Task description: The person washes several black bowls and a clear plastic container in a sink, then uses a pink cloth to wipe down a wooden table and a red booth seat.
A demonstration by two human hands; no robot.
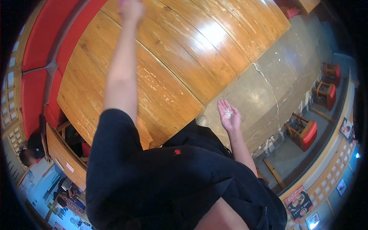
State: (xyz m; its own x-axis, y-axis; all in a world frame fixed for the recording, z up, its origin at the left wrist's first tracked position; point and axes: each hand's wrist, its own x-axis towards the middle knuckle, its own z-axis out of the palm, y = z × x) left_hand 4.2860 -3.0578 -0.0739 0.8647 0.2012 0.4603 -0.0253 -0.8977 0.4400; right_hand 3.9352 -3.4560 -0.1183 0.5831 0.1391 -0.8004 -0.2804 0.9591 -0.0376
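My left arm reaches far across a worn wooden table (pixel 161 74). The left hand (pixel 130 11) is blurred and cut off by the top rim, with a bit of a pink thing (pixel 123 2) at its edge. Whether the fingers grip it is hidden. Beyond the table's near right edge, my right hand (pixel 230 119) is held palm up over the floor. Small whitish bits (pixel 228 112) rest in its cupped palm.
Red padded bench seating (pixel 38 37) runs along the table's left side. Stools with red seats (pixel 304 133) stand at right past a cracked concrete floor (pixel 258 95). A person (pixel 34 148) in black is by another wooden table (pixel 64 155) at lower left. More people (pixel 67 199) are behind.
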